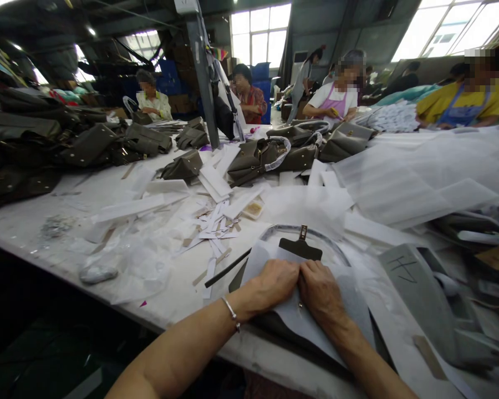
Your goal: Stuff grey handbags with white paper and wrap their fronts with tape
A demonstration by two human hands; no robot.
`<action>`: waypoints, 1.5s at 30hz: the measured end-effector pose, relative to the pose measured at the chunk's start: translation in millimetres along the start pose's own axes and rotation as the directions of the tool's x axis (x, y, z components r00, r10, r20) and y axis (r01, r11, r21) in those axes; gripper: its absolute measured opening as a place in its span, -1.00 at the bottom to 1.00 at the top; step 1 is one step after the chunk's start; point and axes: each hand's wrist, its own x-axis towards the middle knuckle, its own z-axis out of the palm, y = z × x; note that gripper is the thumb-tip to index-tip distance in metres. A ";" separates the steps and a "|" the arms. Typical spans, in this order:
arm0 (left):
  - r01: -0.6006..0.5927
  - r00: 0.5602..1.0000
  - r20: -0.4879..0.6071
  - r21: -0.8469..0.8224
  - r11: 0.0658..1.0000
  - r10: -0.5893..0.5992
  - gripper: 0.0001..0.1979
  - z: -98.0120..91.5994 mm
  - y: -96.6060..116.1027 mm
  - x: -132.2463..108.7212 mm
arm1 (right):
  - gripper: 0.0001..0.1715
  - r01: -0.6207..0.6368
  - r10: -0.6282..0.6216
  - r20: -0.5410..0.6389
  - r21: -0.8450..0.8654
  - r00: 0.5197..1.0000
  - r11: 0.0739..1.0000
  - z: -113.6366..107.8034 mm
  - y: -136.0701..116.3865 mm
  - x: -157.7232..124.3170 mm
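A dark olive handbag (301,249) lies flat at the table's front edge, largely covered by a thin white wrapping sheet (286,324). My left hand (276,281) and my right hand (322,291) meet over the middle of the bag, knuckles side by side. Both have curled fingers closed on the sheet; the fingertips are hidden. Beyond them the bag's tab with a metal clasp (303,231) sticks out uncovered. Around it curves the bag's handle (339,244), wrapped in clear plastic. A dark strap (228,268) points out to the left.
Paper strips (216,224) and crumpled clear plastic (143,269) litter the table on the left. A grey tape dispenser (419,293) stands at right, below stacked white sheets (424,166). More bags (249,160) lie farther back. Several people work across the table.
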 end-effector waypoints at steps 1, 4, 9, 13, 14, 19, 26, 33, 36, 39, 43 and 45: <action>0.036 0.999 -0.018 0.007 0.999 -0.035 -0.87 5.0 0.9 -1.4 | -0.78 -0.005 0.005 -0.001 -0.007 1.000 1.000 -0.4 1.0 -0.1; 0.083 0.993 -0.086 0.014 0.996 -0.081 -0.91 15.2 1.3 -11.9 | -0.80 -0.019 0.019 0.002 0.004 1.000 1.000 -2.3 0.2 -0.6; 0.123 0.944 -0.301 -0.054 0.991 -0.134 -0.80 22.8 -4.0 -19.0 | -0.87 -0.064 0.064 -0.007 0.052 0.998 0.997 -1.2 -2.0 -4.1; 0.189 0.917 -0.338 -0.096 0.977 -0.210 -0.80 29.4 -6.9 -15.2 | -0.88 -0.100 0.099 0.012 0.073 0.995 0.992 -0.9 -0.4 -5.5; 0.200 0.919 -0.327 -0.099 0.975 -0.222 -0.82 30.0 -7.2 -14.3 | -0.87 -0.102 0.100 0.021 0.073 0.995 0.992 -1.8 -0.2 -5.4; 0.247 0.923 -0.286 -0.068 0.967 -0.256 -0.82 26.7 -9.5 -7.6 | -0.73 -0.085 0.080 0.101 0.037 0.992 0.996 -8.2 0.1 -0.1; 0.230 0.922 -0.293 -0.110 0.967 -0.253 -0.75 25.0 -14.1 -1.5 | -0.60 -0.084 0.084 0.128 -0.003 0.988 0.996 -9.4 4.0 5.8; 0.234 0.915 -0.303 -0.136 0.963 -0.265 -0.73 24.6 -15.4 -1.2 | -0.52 -0.154 0.155 0.096 -0.024 0.983 0.988 -15.4 4.7 2.5; 0.242 0.916 -0.294 -0.138 0.960 -0.273 -0.69 23.8 -15.4 -0.2 | -0.47 -0.152 0.151 0.116 -0.008 0.982 0.988 -15.5 7.2 2.5; 0.237 0.928 -0.262 -0.139 0.962 -0.266 -0.66 23.0 -15.0 0.5 | -0.43 -0.161 0.156 0.148 0.028 0.977 0.986 -18.3 12.5 -0.3; 0.255 0.926 -0.252 -0.128 0.958 -0.280 -0.66 22.9 -15.4 1.0 | -0.42 -0.149 0.149 0.177 -0.016 0.973 0.989 -24.9 22.9 -5.6; 0.264 0.923 -0.255 -0.124 0.957 -0.288 -0.66 22.5 -16.0 1.1 | -0.42 -0.137 0.147 0.191 -0.065 0.971 0.989 -27.0 27.1 -7.2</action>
